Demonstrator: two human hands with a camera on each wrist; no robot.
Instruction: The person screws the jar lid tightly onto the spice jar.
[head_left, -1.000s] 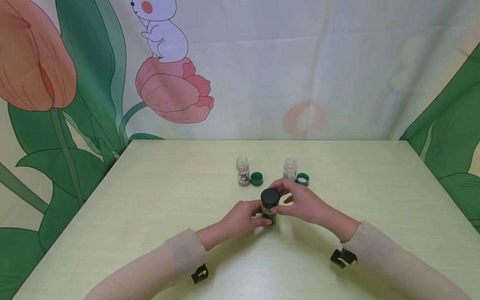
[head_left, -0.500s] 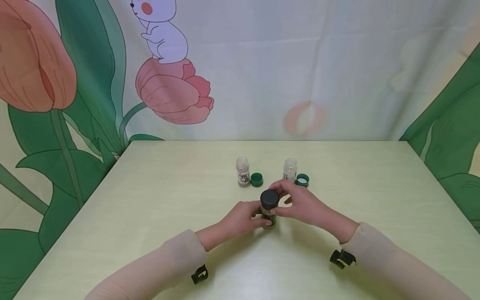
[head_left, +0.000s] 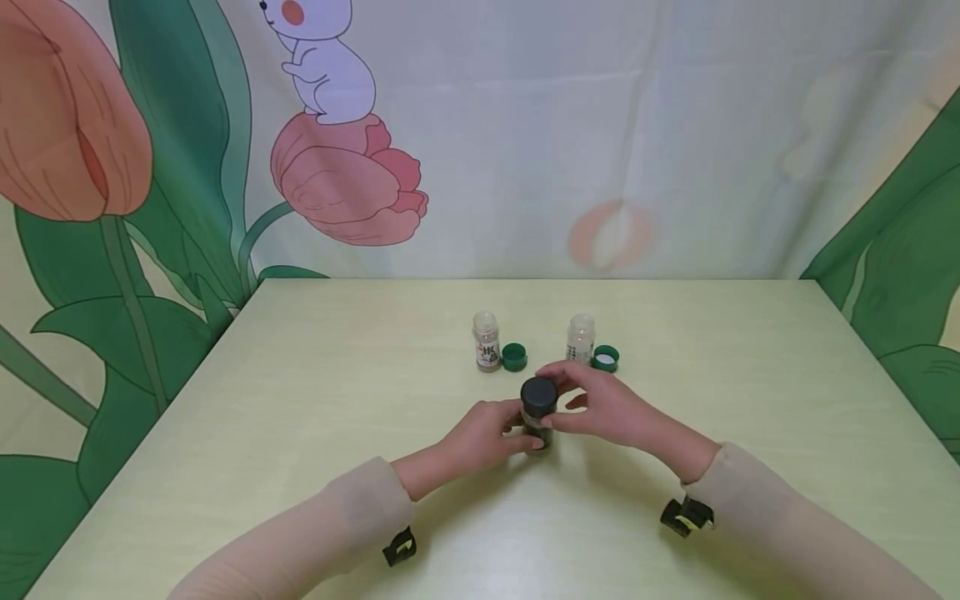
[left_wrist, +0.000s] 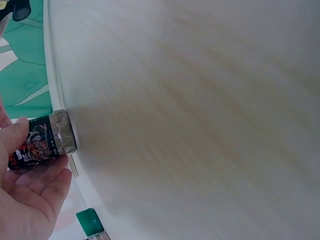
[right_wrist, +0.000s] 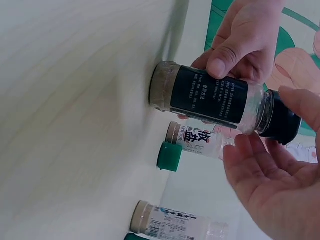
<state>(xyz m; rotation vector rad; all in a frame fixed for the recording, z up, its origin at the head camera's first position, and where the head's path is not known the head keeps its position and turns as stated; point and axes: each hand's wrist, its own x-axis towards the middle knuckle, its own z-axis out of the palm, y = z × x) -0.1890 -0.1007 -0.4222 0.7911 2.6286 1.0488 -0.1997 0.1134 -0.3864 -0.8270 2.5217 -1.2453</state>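
A seasoning jar (right_wrist: 212,100) with a black label stands upright on the pale table (head_left: 315,400). Its black cap (head_left: 539,395) sits on top. My left hand (head_left: 480,437) grips the jar's lower body, thumb on the near side. At the cap and neck, the thumb and fingers of my right hand (head_left: 607,406) hold the jar from the right. In the left wrist view, brownish powder shows in the bottom of the jar, beyond the left hand (left_wrist: 30,200). The right wrist view shows the right hand's fingertips (right_wrist: 242,142) against the neck below the cap.
Behind the jar stand two uncapped clear bottles, a left one (head_left: 486,346) and a right one (head_left: 580,337) partly hidden by my right hand. Green caps, left (head_left: 514,357) and right (head_left: 606,358), lie beside them. A printed curtain (head_left: 510,167) hangs behind the table.
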